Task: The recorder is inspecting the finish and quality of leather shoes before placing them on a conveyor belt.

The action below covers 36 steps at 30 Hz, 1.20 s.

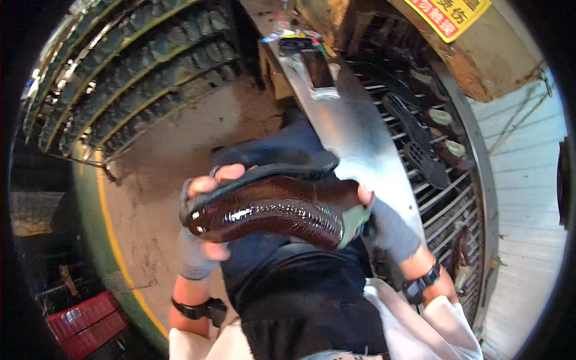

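A glossy dark brown shoe [270, 213] with a crocodile-like grain lies sideways across my lap, held up in both hands. A black sole [264, 174] runs along its far side; whether it is fully stuck down I cannot tell. My left hand [203, 186], in a grey fingerless glove, is closed round the toe, fingers over the sole and thumb below. At the heel, my right hand [390, 225], gloved the same way, grips the back, its fingers partly hidden. A pale green last [355, 222] shows at the shoe's opening.
To the right, a slatted metal conveyor [432, 219] carries black soles [427, 165] and shoe uppers on pale lasts [453, 148]. Between it and me runs a shiny metal ledge [360, 129]. Racks [156, 66] stand far left, red boxes [87, 324] near left.
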Each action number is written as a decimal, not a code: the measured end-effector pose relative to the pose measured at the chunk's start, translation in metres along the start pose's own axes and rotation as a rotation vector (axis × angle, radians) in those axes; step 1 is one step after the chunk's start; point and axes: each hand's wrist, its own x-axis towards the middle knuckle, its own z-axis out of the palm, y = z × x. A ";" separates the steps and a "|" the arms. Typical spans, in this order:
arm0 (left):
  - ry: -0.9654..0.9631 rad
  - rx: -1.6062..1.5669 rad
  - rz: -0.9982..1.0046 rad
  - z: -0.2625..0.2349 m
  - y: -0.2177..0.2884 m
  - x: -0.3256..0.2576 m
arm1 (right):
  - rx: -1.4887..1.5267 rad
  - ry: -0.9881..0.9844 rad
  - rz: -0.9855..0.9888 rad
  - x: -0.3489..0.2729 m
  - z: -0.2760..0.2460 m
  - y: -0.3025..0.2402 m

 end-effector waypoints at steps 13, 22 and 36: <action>0.241 0.366 -0.184 0.028 -0.105 0.013 | -0.988 -0.470 -0.307 0.055 0.026 -0.062; 0.359 0.474 -0.106 0.047 -0.078 0.000 | -1.326 -0.314 -0.652 0.033 0.067 -0.055; 0.149 0.413 -0.272 0.054 -0.042 -0.024 | -1.462 -0.547 -0.312 -0.017 0.053 -0.041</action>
